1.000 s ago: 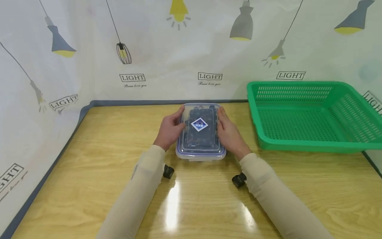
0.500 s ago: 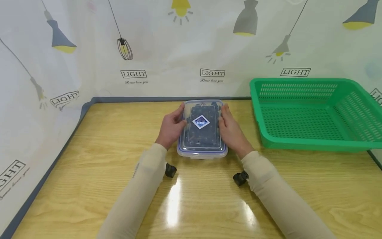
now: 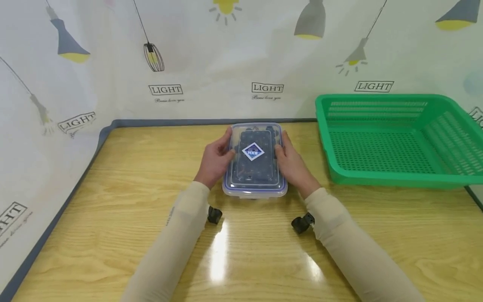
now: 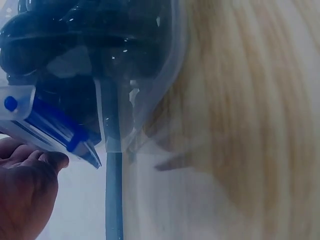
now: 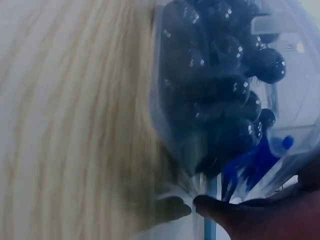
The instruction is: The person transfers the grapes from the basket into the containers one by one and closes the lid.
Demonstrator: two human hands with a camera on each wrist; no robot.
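A clear plastic food container (image 3: 258, 178) with a blue seal and a diamond-shaped label (image 3: 253, 151) is at the middle of the far half of the table. Dark, glossy round pieces (image 5: 227, 90) fill it. My left hand (image 3: 214, 162) grips its left side, thumb at the lid's edge, and my right hand (image 3: 295, 170) holds the right side likewise. The lid is on. In the left wrist view, a clear side latch (image 4: 55, 122) slants outward beside my fingers (image 4: 30, 175). The right wrist view shows my fingertips (image 5: 205, 204) by the far end of the container.
To the right stands a green plastic basket (image 3: 377, 178) with slotted walls. A wood-grain table (image 3: 256, 251) lies under my arms, and a lamp-patterned sheet (image 3: 215, 67) rises behind it and on the left. Black wrist cameras (image 3: 302, 223) sit inside each sleeve cuff.
The head view has tilted slightly, so the background and basket sit higher in the frame. Both hands keep their grip on the container, with little visible movement.
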